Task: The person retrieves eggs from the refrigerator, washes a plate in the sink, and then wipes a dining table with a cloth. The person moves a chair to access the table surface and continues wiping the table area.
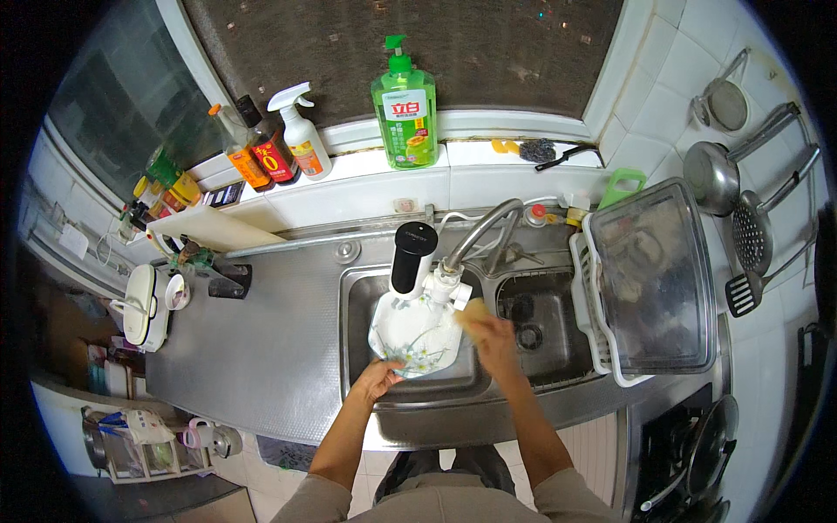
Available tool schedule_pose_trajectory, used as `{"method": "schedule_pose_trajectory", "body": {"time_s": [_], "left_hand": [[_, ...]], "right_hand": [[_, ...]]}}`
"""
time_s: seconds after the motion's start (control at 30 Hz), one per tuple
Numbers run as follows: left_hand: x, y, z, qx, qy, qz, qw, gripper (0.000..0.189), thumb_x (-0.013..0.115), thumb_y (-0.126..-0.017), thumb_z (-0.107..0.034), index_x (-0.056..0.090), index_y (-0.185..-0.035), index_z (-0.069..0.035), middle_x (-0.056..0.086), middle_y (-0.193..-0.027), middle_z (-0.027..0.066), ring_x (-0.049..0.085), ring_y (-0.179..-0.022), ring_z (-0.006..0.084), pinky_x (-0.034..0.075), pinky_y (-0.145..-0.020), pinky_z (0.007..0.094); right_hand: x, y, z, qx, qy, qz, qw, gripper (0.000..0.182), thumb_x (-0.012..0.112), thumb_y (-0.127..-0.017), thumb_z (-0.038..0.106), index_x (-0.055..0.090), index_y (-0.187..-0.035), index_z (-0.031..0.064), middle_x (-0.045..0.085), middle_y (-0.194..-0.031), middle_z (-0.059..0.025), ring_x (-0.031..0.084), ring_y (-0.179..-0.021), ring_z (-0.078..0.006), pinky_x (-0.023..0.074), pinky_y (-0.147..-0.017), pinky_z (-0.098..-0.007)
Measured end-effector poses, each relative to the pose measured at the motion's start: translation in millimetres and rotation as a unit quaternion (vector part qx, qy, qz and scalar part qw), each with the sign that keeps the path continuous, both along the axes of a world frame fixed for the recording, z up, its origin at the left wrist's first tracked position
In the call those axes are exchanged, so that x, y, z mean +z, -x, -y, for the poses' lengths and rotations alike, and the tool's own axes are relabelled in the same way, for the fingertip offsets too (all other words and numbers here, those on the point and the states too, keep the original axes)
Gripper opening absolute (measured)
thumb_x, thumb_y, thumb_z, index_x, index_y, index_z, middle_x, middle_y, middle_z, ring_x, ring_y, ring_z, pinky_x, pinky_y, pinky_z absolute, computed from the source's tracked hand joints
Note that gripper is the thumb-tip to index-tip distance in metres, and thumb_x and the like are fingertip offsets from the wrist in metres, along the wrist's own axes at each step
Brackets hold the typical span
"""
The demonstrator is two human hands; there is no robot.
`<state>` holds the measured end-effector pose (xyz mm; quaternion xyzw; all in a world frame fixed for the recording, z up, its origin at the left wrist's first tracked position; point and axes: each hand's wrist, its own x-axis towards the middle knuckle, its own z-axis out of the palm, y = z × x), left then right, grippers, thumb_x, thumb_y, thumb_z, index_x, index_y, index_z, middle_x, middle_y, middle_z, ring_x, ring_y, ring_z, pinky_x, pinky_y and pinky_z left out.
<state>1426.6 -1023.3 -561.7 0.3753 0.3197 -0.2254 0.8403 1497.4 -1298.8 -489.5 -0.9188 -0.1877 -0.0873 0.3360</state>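
My left hand (378, 380) grips the lower left edge of a white plate (409, 330) with a floral pattern. The plate is held over the left sink basin (356, 327), beneath a tap-mounted water filter (414, 258). Just off the plate's right side, my right hand (495, 343) holds a yellowish sponge (472, 314) close to the filter's white outlet. A curved steel faucet (487, 229) rises behind. Whether water is running cannot be made out.
Right of the basins stands a white dish rack (592, 320) with a clear lid (654, 274). On the sill are a green dish soap bottle (404, 114) and a white spray bottle (304, 140). A steel counter (274, 327) stretches left; a gas stove (667, 444) is at lower right.
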Motion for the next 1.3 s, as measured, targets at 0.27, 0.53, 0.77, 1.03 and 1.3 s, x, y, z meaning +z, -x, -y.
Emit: {"method": "schedule_pose_trajectory", "body": {"time_s": [0.27,0.53,0.77,1.03,1.3], "left_hand": [[-6,-20,25,-0.038,0.000,-0.016,0.999,0.047,0.066,-0.082,-0.014,0.044,-0.116,0.009,0.060,-0.104,0.0165,0.062,-0.092,0.0229,0.054,-0.077,0.0344],[-8,-79,67,0.097,-0.275,0.011,0.956,0.068,0.071,-0.076,-0.034,0.041,-0.118,0.011,0.057,-0.107,0.0228,0.060,-0.091,0.0307,0.049,-0.080,0.0384],[29,-59,88,-0.076,-0.770,0.345,0.531,0.047,0.059,-0.083,-0.025,0.048,-0.118,0.004,0.043,-0.127,0.0254,0.044,-0.116,0.0343,0.034,-0.098,0.0430],[30,-9,77,-0.313,-0.670,0.496,0.455,0.044,0.057,-0.074,-0.011,0.054,-0.117,-0.006,0.048,-0.128,0.0139,0.051,-0.113,0.0281,0.043,-0.091,0.0359],[38,-17,52,-0.264,-0.612,0.312,0.678,0.025,0.063,-0.076,-0.008,0.063,-0.100,-0.003,0.066,-0.080,0.0102,0.062,-0.065,0.0199,0.048,-0.058,0.0301]], "right_hand": [[-30,4,-2,-0.157,-0.287,-0.444,0.834,0.057,0.069,-0.075,0.033,0.052,-0.117,-0.0017,0.060,-0.107,-0.0154,0.057,-0.097,-0.0252,0.0445,-0.083,-0.0352],[-52,35,1,-0.096,-0.288,-0.269,0.914,0.038,0.061,-0.083,0.030,0.059,-0.097,-0.0064,0.063,-0.088,-0.0149,0.059,-0.082,-0.0201,0.0450,-0.071,-0.0328],[-44,35,-16,-0.285,-0.470,-0.399,0.734,0.045,0.060,-0.083,0.025,0.049,-0.113,-0.0069,0.057,-0.104,-0.0145,0.054,-0.090,-0.0196,0.0440,-0.076,-0.0323],[-54,10,-22,-0.248,-0.432,-0.505,0.704,0.046,0.061,-0.082,0.018,0.044,-0.114,-0.0094,0.055,-0.103,-0.0169,0.058,-0.088,-0.0240,0.0485,-0.073,-0.0346],[-41,5,-36,-0.109,-0.404,-0.520,0.745,0.039,0.062,-0.082,0.013,0.050,-0.116,-0.0031,0.056,-0.104,-0.0112,0.058,-0.088,-0.0206,0.0494,-0.072,-0.0323]]}}
